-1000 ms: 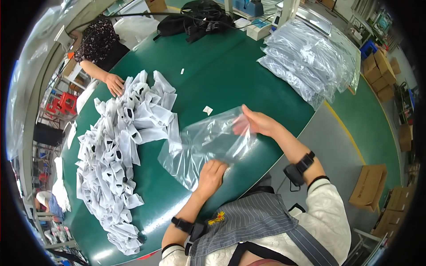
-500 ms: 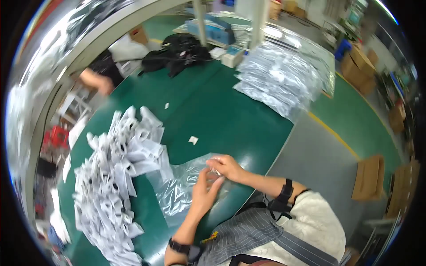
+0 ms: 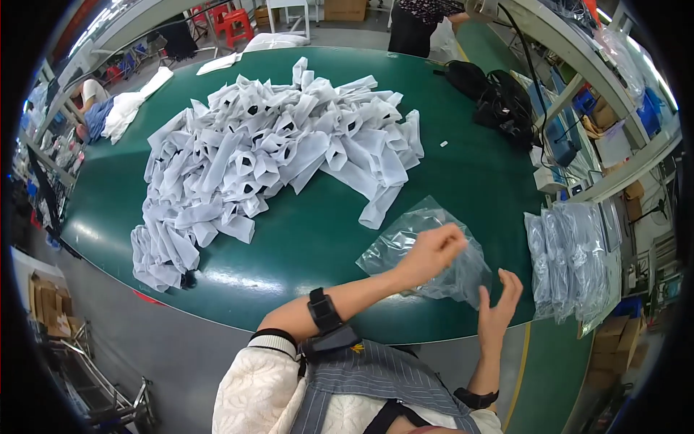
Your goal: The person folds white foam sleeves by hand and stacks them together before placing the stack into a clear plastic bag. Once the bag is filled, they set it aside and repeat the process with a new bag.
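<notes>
Bare left hand (image 3: 436, 249): fingers curled, back of hand up, fingertips blurred; grip unclear. Bare left forearm (image 3: 361, 295) angles forward and rightward up to it, elbow bent out to the left, wrist about straight. Bare right hand (image 3: 500, 302) just right of and behind the left, thumb and fingers spread, pointing forward. Bare right forearm (image 3: 486, 367) runs near straight ahead behind it. Hands apart.

The bag (image 3: 458, 279) is glossy, crinkled clear plastic. The desk (image 3: 303, 264) looks smooth and shiny, the heap (image 3: 242, 155) matt cloth.
</notes>
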`<act>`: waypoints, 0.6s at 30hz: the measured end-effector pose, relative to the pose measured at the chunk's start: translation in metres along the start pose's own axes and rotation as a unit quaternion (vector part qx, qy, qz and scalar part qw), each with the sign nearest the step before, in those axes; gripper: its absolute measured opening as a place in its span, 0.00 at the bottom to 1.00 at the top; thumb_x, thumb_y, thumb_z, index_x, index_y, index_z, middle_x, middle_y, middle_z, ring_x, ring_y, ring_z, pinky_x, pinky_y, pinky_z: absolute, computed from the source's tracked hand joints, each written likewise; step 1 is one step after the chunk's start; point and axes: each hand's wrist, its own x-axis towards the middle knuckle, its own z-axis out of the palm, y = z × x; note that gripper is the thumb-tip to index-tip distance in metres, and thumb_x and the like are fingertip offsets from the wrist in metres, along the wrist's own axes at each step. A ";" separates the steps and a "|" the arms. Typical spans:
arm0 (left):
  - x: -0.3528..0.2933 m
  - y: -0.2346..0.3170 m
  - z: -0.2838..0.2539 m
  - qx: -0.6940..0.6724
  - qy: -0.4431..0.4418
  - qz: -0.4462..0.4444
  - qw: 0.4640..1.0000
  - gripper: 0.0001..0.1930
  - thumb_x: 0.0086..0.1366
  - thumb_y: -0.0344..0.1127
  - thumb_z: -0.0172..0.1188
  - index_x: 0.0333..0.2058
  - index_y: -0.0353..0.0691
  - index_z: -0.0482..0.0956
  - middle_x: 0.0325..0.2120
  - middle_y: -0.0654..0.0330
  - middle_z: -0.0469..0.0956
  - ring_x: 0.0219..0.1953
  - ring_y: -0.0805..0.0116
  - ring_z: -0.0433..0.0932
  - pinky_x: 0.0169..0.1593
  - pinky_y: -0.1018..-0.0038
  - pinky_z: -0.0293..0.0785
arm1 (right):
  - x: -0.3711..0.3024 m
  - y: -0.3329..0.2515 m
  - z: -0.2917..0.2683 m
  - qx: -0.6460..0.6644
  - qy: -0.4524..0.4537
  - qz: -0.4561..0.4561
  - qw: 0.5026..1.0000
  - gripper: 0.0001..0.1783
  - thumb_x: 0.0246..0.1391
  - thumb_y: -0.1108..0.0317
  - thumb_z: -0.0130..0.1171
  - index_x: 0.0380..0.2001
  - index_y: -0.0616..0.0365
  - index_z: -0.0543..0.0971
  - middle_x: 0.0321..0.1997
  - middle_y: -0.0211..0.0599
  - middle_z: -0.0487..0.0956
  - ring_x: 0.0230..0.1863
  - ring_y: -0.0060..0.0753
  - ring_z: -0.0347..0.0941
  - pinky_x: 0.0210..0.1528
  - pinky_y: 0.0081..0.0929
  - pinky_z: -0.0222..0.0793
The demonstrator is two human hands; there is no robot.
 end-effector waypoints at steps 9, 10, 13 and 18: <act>-0.016 -0.001 0.113 0.377 -0.338 0.262 0.822 0.13 0.54 0.42 0.62 0.32 0.39 0.76 0.34 0.56 0.74 0.43 0.58 0.74 0.43 0.63 0.70 | 0.076 -0.023 0.084 0.134 -0.064 -0.132 0.980 0.31 0.56 0.74 0.53 0.63 0.59 0.61 0.56 0.54 0.69 0.58 0.49 0.66 0.62 0.34 0.59; -0.024 -0.001 0.098 0.347 -0.392 0.273 0.807 0.16 0.53 0.43 0.63 0.36 0.39 0.77 0.40 0.53 0.75 0.49 0.57 0.73 0.48 0.64 0.69 | 0.092 -0.040 0.094 0.131 -0.070 -0.147 0.978 0.32 0.56 0.74 0.53 0.64 0.59 0.60 0.56 0.54 0.69 0.59 0.50 0.66 0.63 0.34 0.58; -0.033 0.003 0.034 0.311 -0.069 0.427 0.846 0.23 0.52 0.44 0.66 0.44 0.38 0.77 0.55 0.44 0.67 0.60 0.53 0.65 0.58 0.66 0.64 | 0.134 -0.055 0.091 0.083 -0.036 -0.151 0.984 0.34 0.56 0.74 0.53 0.65 0.59 0.58 0.58 0.55 0.68 0.60 0.52 0.64 0.64 0.35 0.57; -0.013 -0.059 -0.019 0.283 0.146 0.205 0.926 0.23 0.55 0.40 0.66 0.47 0.37 0.73 0.53 0.43 0.68 0.58 0.49 0.67 0.57 0.64 0.66 | 0.142 -0.044 0.142 0.114 -0.068 -0.205 0.970 0.38 0.55 0.72 0.53 0.67 0.59 0.53 0.59 0.57 0.66 0.56 0.49 0.68 0.55 0.36 0.66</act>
